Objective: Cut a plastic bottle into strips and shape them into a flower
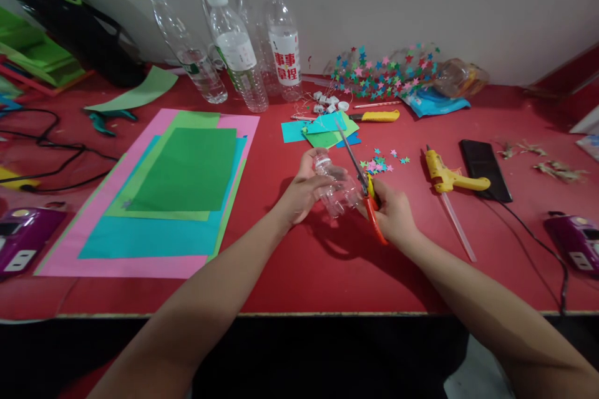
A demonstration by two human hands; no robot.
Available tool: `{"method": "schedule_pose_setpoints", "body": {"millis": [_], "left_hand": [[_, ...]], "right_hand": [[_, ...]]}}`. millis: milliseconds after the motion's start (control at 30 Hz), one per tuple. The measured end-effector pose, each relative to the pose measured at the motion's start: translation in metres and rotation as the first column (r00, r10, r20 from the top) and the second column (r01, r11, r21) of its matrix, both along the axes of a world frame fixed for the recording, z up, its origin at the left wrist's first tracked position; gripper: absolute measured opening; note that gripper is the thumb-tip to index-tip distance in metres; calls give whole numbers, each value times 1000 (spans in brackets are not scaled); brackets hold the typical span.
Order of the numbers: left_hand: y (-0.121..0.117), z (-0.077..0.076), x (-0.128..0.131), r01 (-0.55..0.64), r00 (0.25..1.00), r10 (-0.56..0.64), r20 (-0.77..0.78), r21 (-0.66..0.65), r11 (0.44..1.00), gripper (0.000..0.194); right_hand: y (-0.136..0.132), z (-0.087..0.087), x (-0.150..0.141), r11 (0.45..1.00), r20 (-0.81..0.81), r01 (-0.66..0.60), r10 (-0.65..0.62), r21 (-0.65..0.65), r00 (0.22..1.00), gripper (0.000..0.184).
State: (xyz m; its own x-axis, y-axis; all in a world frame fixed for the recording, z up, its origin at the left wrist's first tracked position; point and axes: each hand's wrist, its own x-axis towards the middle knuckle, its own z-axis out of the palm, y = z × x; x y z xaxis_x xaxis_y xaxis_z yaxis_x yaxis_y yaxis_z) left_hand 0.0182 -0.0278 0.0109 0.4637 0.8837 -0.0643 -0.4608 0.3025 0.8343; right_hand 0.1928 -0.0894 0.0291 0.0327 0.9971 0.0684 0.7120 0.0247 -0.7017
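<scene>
My left hand (pixel 302 192) is closed around the neck end of a clear plastic bottle piece (pixel 337 194), which lies tilted above the table with its mouth pointing up and left. In my right hand (pixel 392 211) is a pair of scissors (pixel 373 215) with orange and yellow handles. Their blades point away from me, up and left, along the right side of the bottle piece. Whether the blades touch the plastic I cannot tell. Just beyond my hands lie small cut paper pieces (pixel 294 131) and a scatter of coloured paper stars (pixel 377 166).
Several empty bottles (pixel 285 43) stand along the wall. Stacked coloured paper (pixel 187 168) covers the left side of the red table (pixel 299 280). At right lie a yellow glue gun (pixel 440 173), a phone (pixel 486 168) and a cable. A yellow utility knife (pixel 379 116) rests behind the stars.
</scene>
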Motion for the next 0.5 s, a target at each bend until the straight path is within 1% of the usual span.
{"method": "schedule_pose_setpoints", "body": {"millis": [67,133,267,367,433,500], "left_hand": [[-2,1,1,11,1000,-11,1,-15,1000,55],[-3,2,3,14,1000,-14,-13,-12,1000,55],[-3,-1,5,-32,998,33,-61,10,999,61],[-1,-2,5,-85,992,83,-94,-19,996,60],[-1,-2,5,-59,990,50,-132,-65,996,52],[-1,-1,4,-7,987,-13,-159,-125,992,48]], "right_hand": [[-1,1,0,1000,-30,11,-12,-16,999,33],[-1,1,-1,1000,-20,4,-4,-17,1000,34],[0,-4,-1,998,91,-64,62,20,994,32],[1,-8,-1,995,152,-100,96,21,984,27],[1,-10,-1,995,163,-97,92,22,982,26],[1,-9,0,995,168,-94,89,23,982,26]]}}
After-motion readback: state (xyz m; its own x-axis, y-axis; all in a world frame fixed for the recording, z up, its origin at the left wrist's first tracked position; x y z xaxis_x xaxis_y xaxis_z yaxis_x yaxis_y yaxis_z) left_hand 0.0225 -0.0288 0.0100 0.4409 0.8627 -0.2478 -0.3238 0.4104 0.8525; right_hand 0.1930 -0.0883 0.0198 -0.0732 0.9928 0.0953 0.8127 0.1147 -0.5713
